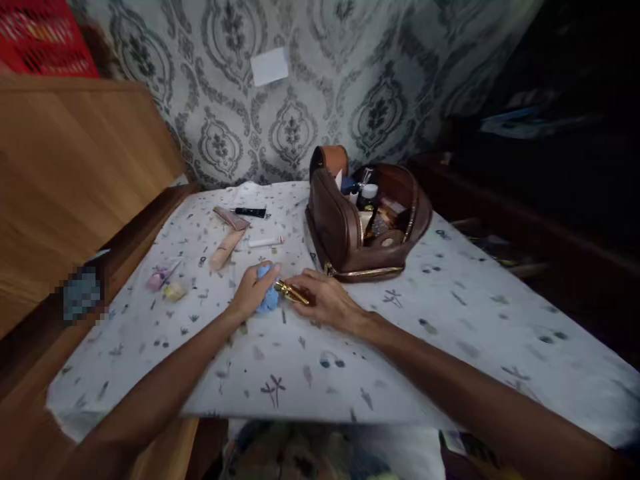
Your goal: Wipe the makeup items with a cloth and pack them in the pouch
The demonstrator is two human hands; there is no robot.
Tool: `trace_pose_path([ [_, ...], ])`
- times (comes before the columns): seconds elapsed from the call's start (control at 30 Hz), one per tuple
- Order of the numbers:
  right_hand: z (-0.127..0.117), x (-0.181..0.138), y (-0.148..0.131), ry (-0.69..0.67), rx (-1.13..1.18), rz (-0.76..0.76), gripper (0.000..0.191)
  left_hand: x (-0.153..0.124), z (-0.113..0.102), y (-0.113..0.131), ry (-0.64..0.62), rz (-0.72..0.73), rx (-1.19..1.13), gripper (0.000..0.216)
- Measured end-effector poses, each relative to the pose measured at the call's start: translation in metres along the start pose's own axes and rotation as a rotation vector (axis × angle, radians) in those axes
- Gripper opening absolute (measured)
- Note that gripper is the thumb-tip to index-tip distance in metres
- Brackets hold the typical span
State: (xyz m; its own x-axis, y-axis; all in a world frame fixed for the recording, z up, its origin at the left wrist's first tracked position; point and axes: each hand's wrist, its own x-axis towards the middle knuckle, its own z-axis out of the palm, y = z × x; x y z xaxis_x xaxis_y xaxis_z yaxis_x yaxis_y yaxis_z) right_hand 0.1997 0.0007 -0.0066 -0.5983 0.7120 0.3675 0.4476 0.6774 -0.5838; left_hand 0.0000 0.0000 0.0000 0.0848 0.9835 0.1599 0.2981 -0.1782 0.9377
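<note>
My left hand (251, 291) is closed around a crumpled light-blue cloth (269, 298). Close beside it, my right hand (327, 298) grips a shiny gold tube (290, 291), whose left end meets the cloth or lies right at it. Just beyond the hands, a white tube with a red end (266, 242) lies on the patterned tablecloth (300, 373). A peach-coloured tube (227, 249), a pinkish tube (233, 219) and a slim black tube (250, 212) lie farther back. What the right fingers cover of the gold tube is hidden.
An unzipped brown bag (335, 233) full of small bottles and cosmetics stands behind my right hand. Small purple (157, 279) and yellow (174, 291) items lie to the left. A wooden panel (80, 180) borders the table's left side; a patterned wall is behind.
</note>
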Motion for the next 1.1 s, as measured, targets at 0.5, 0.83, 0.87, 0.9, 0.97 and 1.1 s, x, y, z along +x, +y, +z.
trace_pose_path([
  [0.5, 0.003, 0.002, 0.013, 0.041, 0.274, 0.140, 0.036, 0.002, -0.005, 0.005, -0.113, -0.078, -0.191, 0.044],
  [0.83, 0.001, 0.003, 0.014, -0.075, 0.746, 0.200, 0.057, 0.003, -0.005, 0.002, -0.123, -0.091, -0.318, 0.043],
  [0.87, 0.002, 0.003, 0.014, -0.055, 0.721, 0.204, 0.058, 0.003, -0.004, 0.002, -0.116, -0.093, -0.319, 0.042],
  [0.9, 0.002, 0.003, 0.014, -0.032, 0.690, 0.214, 0.058, 0.004, -0.004, 0.001, -0.112, -0.093, -0.314, 0.042],
  [0.97, 0.003, 0.003, 0.013, 0.015, 0.642, 0.249, 0.055, 0.003, -0.003, 0.000, -0.109, -0.086, -0.297, 0.041],
  [1.1, 0.001, 0.003, 0.008, 0.001, 0.698, 0.306, 0.043, 0.002, -0.004, 0.000, -0.131, -0.061, -0.283, 0.040],
])
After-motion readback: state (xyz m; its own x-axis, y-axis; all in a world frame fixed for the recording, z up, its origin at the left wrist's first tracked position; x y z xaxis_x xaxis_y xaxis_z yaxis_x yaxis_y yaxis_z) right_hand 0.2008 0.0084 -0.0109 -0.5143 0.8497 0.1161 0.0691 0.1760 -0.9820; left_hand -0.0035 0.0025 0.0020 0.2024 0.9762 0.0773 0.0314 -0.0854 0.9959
